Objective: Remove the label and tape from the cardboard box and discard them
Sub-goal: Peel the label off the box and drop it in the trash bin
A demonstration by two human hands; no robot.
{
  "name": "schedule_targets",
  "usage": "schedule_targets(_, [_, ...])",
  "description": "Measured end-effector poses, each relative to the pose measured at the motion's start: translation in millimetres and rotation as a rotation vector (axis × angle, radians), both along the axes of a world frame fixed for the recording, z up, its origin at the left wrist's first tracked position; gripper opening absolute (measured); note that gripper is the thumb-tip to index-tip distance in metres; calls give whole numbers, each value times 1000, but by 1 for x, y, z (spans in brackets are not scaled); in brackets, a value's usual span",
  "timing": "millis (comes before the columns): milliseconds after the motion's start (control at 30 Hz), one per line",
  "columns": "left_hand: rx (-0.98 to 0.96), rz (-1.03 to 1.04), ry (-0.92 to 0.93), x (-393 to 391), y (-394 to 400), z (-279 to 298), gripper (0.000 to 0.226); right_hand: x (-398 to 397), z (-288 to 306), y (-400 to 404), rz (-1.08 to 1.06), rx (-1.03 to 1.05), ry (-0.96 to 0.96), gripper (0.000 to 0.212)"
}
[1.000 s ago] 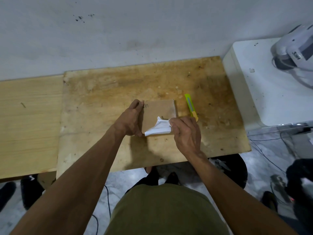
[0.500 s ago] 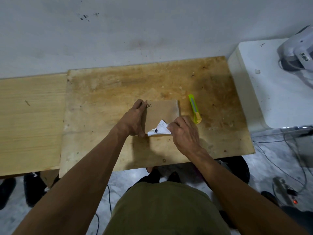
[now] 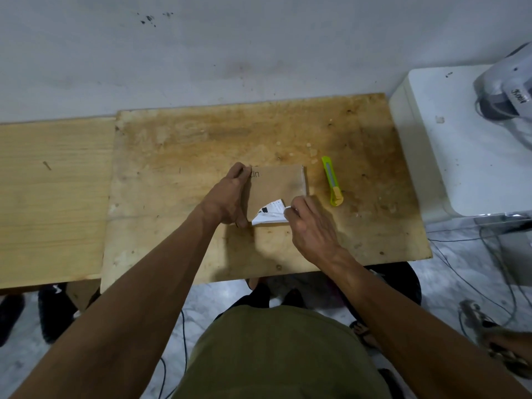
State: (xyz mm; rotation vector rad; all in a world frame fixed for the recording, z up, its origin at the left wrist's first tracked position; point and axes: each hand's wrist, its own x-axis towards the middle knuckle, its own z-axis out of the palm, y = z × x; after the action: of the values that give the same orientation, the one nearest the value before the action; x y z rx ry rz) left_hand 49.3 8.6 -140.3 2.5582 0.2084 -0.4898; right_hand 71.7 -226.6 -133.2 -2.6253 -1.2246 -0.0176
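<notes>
the cardboard box (image 3: 276,187) is lying flat on the stained plywood board (image 3: 178,156), gripped along its left edge by the left hand (image 3: 227,197). the white label (image 3: 269,214) (partly peeled, still stuck at the near edge) is pinched by the right hand (image 3: 309,226). a green utility knife (image 3: 332,181) is lying just right of the box.

head-worn view, steeply downward, close over workbench (image 3: 178,156)
</notes>
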Motion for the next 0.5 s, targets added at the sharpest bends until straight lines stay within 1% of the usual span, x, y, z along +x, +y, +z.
schedule_targets(100, [3,-6,-2,-1,1,0,147,-6,1,-6,21,12,-2,18])
schedule_targets(233, [-11,4,-5,-2,1,-1,146,-15,2,-12,-4,57,-1,18])
schedule_targets(333, [-14,8,8,0,1,0,148,-30,-3,-30,10,39,16,17])
schedule_targets(500, [9,-7,26,0,1,2,151,-53,-21,-79,-109,41,86,9])
